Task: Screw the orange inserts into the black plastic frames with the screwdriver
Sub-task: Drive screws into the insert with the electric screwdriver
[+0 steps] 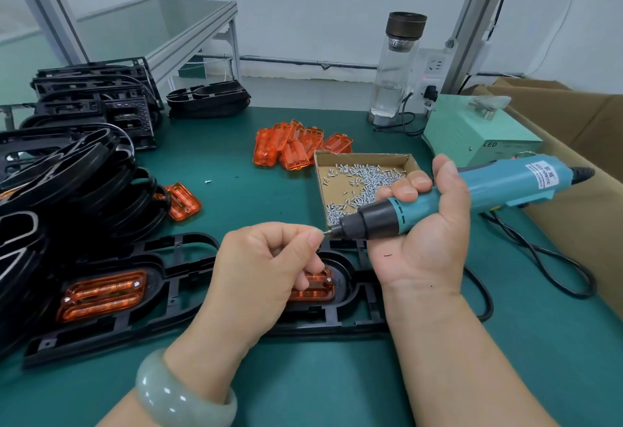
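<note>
A black plastic frame point(175, 305) lies on the green mat in front of me. It carries one orange insert point(101, 295) at its left end and a second orange insert point(317, 286) at its right, partly hidden behind my left hand. My right hand point(428, 234) grips a teal electric screwdriver point(455, 197), its bit pointing left. My left hand point(269, 268) pinches a small screw point(324, 233) at the bit's tip, above the right insert.
A cardboard tray of screws point(357, 187) sits behind my right hand. Loose orange inserts point(296, 147) lie mid-table, one more point(182, 201) beside stacked black frames point(67, 164) at left. A glass bottle point(394, 66), a green power box point(472, 133) and the screwdriver cable point(539, 254) stand right.
</note>
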